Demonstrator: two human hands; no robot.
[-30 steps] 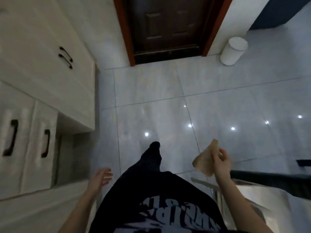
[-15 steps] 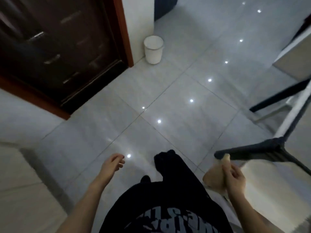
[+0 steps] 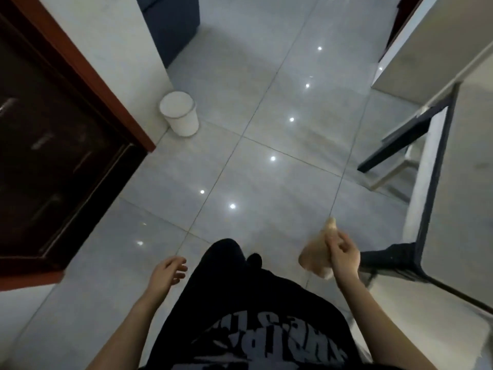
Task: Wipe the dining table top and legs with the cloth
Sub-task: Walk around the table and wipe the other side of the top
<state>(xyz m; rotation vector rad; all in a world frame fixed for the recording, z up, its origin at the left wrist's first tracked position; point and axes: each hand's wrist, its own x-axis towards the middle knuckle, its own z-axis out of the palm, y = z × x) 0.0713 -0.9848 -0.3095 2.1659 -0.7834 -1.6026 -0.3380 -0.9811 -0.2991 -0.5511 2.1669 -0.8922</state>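
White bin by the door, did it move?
No. The white bin still stands against the wall beside the red door frame; only the camera turned.

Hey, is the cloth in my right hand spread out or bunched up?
Bunched up. The cloth sits crumpled in the right hand, whose fingers curl round it.

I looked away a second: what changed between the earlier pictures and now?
The person turned right: door and white bin slid leftward, cabinets left the view, more of the dining table came in at right. The right hand still holds the cloth; the left hand stays empty.
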